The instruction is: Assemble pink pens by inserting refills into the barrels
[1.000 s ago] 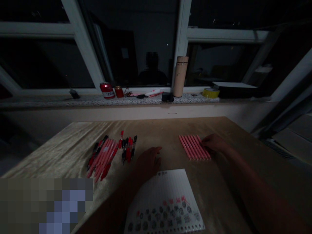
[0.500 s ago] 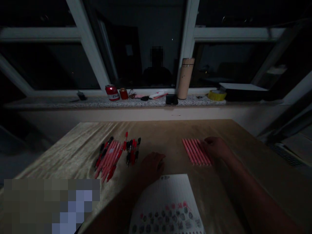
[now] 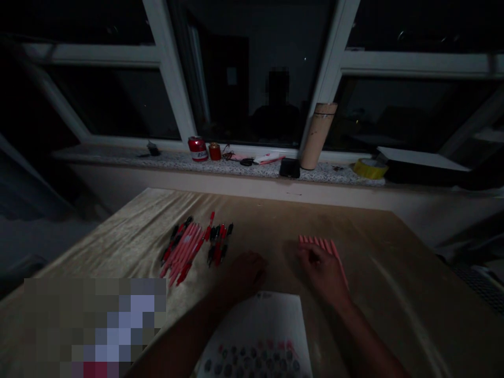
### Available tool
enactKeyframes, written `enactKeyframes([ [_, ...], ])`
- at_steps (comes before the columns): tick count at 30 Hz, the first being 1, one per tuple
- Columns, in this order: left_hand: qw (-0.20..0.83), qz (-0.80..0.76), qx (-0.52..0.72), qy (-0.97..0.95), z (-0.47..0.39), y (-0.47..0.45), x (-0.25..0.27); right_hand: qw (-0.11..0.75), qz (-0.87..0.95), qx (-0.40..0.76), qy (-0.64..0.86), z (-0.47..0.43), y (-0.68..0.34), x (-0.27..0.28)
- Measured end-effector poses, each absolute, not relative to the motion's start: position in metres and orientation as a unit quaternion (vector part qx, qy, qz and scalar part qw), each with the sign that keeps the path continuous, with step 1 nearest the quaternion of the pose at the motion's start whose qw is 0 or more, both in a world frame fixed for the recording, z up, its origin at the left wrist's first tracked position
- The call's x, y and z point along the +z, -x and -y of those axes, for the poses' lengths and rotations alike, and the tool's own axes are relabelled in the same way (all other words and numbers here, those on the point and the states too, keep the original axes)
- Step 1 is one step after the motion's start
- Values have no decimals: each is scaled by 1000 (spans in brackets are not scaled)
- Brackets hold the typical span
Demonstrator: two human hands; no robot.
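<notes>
My right hand [image 3: 319, 268] lies over a row of slim pink pencils [image 3: 334, 249], its thumb and forefinger curled together at the row's left edge. Whether a pencil is between those fingers I cannot make out. The hand hides most of the row; the far ends and the right-most pencil show. My left hand [image 3: 250, 270] rests on the table, loosely curled, with nothing visible in it. Just below it is a sheet of paper [image 3: 271, 315] with rows of dark and red smudged marks. Left of that hand lie black and red pens [image 3: 218, 244] and a pile of pink pencils [image 3: 185, 249].
The cloth-covered table [image 3: 366, 236] ends before a window sill [image 3: 252, 170]. On the sill are a red can [image 3: 197, 149], a small red-gold jar [image 3: 214, 151], a black case [image 3: 290, 168], a tan flask [image 3: 318, 137], yellow tape [image 3: 370, 168] and a dark box with a white top [image 3: 423, 160].
My right hand has moved left and nearer, from the row's right edge across to its left edge. My left hand stays by the paper. The whole view has shifted and tilted.
</notes>
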State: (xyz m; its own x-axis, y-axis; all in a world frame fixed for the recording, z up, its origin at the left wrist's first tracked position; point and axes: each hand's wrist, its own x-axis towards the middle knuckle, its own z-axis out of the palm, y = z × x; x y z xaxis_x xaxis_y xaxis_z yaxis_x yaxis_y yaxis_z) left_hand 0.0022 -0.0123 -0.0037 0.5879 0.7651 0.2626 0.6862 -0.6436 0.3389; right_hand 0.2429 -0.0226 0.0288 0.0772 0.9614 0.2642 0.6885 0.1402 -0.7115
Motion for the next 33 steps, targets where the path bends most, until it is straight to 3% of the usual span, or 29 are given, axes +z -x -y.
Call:
enactKeyframes([
  [4,97,-403,190,-890,13,-2,-4,419,664,243,569,40,-208,18],
  [7,96,-406,193,-888,14,0,-5,389,712,258,524,52,-185,7],
  [12,90,-407,192,-889,17,5,-4,337,760,199,519,55,-175,-11],
  [26,106,-377,191,-900,19,5,-2,363,754,182,517,55,-175,-16],
  [33,43,-515,171,-839,22,63,37,370,748,191,517,55,-179,-21],
])
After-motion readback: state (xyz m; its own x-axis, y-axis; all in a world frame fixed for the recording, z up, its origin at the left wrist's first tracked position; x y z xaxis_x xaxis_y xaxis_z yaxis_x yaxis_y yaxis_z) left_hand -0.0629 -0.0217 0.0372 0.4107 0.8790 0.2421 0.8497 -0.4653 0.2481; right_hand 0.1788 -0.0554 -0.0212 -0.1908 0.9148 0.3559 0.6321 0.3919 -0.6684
